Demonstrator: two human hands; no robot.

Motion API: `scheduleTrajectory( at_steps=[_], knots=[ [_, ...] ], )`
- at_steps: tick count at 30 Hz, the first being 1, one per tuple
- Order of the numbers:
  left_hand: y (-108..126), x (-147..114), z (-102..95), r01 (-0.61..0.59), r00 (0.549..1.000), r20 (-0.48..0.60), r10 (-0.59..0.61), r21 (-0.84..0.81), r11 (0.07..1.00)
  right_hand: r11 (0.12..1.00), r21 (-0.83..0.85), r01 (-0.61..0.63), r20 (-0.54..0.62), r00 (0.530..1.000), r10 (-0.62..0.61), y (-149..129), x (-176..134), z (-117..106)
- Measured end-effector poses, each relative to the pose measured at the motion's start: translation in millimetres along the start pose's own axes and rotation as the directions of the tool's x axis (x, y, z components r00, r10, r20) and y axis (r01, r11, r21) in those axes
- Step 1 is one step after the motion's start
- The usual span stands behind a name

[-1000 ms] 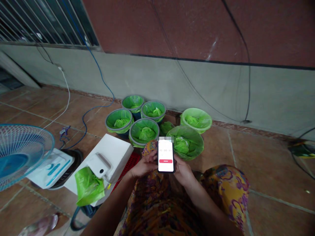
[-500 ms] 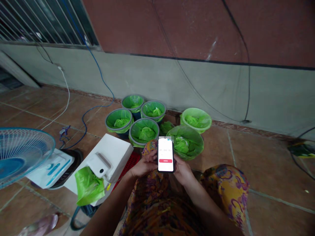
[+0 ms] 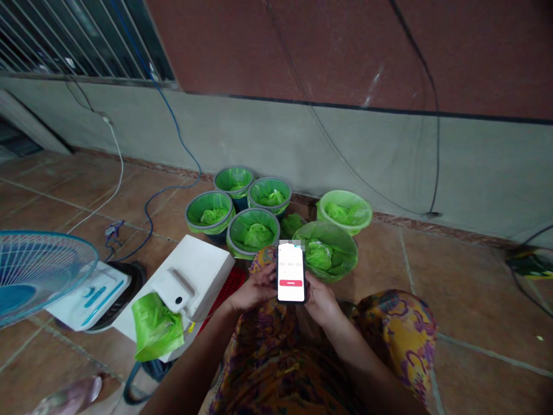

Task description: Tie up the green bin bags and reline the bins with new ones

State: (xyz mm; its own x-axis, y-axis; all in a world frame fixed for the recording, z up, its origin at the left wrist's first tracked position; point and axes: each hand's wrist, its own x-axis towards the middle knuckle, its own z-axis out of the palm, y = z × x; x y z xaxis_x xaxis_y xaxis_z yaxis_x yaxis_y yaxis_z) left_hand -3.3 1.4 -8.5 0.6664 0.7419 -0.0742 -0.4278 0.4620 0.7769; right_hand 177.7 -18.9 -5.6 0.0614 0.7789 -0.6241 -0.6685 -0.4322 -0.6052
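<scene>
Between my two hands a smartphone (image 3: 291, 275) stands upright, its lit white screen showing a running timer and a red button. My left hand (image 3: 258, 286) grips its left edge, and my right hand (image 3: 318, 297) grips the right edge. Both hands are closed on it over my patterned lap. Just beyond the phone sit a lined bin with a grey rim (image 3: 253, 233) and a wide green-lined bin (image 3: 345, 262), each with a bunched green bag inside. Further bins lined with green bags, such as a pale green bin (image 3: 344, 211), stand behind them.
To my left a white box (image 3: 196, 253) bears a white device (image 3: 176, 291) and a green plastic bag (image 3: 156, 327). A blue fan (image 3: 38, 276) stands at the far left. A blue cable (image 3: 151, 199) runs across the tiled floor towards the wall (image 3: 259, 129).
The timer on the phone's screen has gone up by one second. My hands keep the same hold; the fan has shifted slightly downward in view.
</scene>
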Motion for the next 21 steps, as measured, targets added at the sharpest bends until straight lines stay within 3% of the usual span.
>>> scheduleTrajectory(
  at_steps=[15, 21],
  knots=[
    [4, -1, 9.8, -0.011, 0.999, -0.050, 0.010, -0.008, 1.000, 1.000, 0.003, 0.000, -0.006, 1.000, 0.000, -2, -1, 4],
    [22, -22, 10.5, -0.085, 0.988, -0.125, 0.088, 0.032, 0.996, 0.986, -0.161, -0.036, 0.053, 0.998, 0.045, -4, -16, 15]
  ],
)
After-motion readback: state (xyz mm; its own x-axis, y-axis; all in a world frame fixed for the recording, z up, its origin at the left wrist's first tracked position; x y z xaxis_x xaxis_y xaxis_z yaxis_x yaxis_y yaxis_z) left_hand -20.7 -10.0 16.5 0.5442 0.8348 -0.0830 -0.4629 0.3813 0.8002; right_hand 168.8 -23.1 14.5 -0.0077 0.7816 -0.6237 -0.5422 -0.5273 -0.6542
